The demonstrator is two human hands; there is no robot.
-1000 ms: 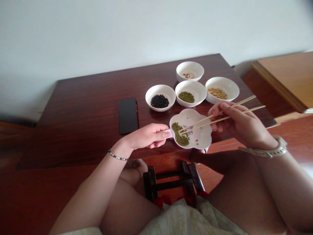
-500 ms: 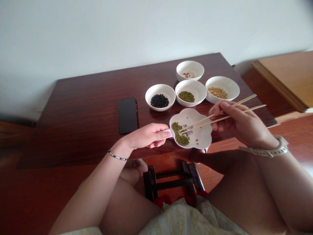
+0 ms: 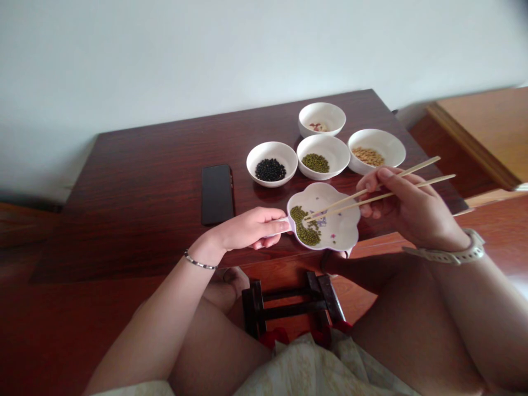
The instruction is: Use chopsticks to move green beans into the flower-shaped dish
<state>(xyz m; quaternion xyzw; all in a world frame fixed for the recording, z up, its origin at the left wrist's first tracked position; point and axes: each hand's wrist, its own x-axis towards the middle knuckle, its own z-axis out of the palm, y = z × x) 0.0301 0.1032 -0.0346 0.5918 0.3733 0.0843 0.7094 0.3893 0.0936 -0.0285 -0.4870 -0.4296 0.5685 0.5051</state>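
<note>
Since the earlier frame, the chopsticks (image 3: pixel 346 208) and the right hand (image 3: pixel 412 209) have shifted slightly to the right, while the dish (image 3: pixel 344 231) and the bowls lie much as they did.

From the head view, the left hand (image 3: pixel 249 226) has its thumb and fingers clamped on the short handle (image 3: pixel 291 224) of the flower-shaped dish, which is at the near edge of the dark table (image 3: pixel 157 181). Green beans (image 3: pixel 308 235) are gathered in the dish at the handle side. The right hand's fingers are closed around the chopsticks, whose tips are close together by the beans; whether they pinch one, I cannot tell.

Behind the dish are a bowl of black beans (image 3: pixel 270 170), a bowl of more green beans (image 3: pixel 315 163) and a bowl of tan beans (image 3: pixel 368 157). One further bowl (image 3: pixel 330 114) at the back holds some reddish and pale pieces (image 3: pixel 318 127). A dark phone (image 3: pixel 216 194) lies left of the bowls.
</note>
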